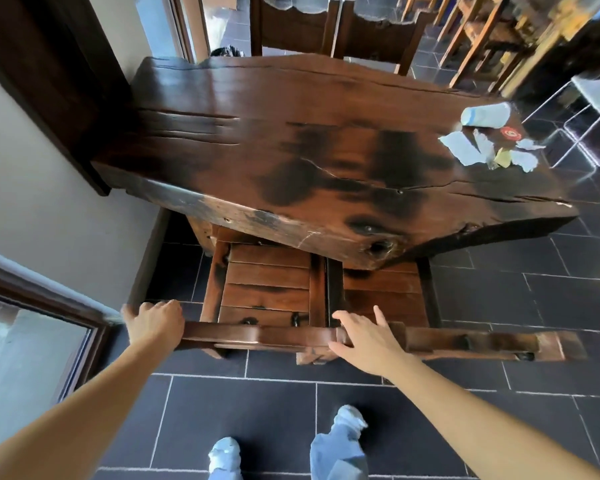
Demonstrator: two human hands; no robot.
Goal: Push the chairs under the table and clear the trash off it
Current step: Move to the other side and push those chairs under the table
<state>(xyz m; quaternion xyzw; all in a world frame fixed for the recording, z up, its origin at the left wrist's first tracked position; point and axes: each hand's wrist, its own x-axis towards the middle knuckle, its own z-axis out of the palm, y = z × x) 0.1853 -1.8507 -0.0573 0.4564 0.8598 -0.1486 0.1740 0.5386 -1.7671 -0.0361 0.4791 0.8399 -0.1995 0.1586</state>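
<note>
**Both hands on the near chair backs, trash at the table's far right corner**

From my feed, the left chair (257, 336) stands on the near side of the table (291, 150). Its slatted seat is partly beneath the table's edge and its top rail is well out from it. The left hand (156, 322) grips the left end of that rail, fingers curled over it and knuckles up. The right hand (368, 341) lies flat with fingers spread and nearly straight, holding nothing. It rests where the left chair's rail meets the rail of the right chair (465, 342). I cannot tell which of the two rails it presses on. The right chair sits just beside the left one, its seat likewise partly under the table.

The trash is at the table's far right corner. There are torn paper scraps (465, 148), a small yellow piece (503, 159), a red-and-white item (509, 133) and a pale plastic container (485, 114) lying on its side.

Two more chairs (291, 26) stand across the table. Below me are dark floor tiles (430, 427) and light shoes (224, 453).
</note>
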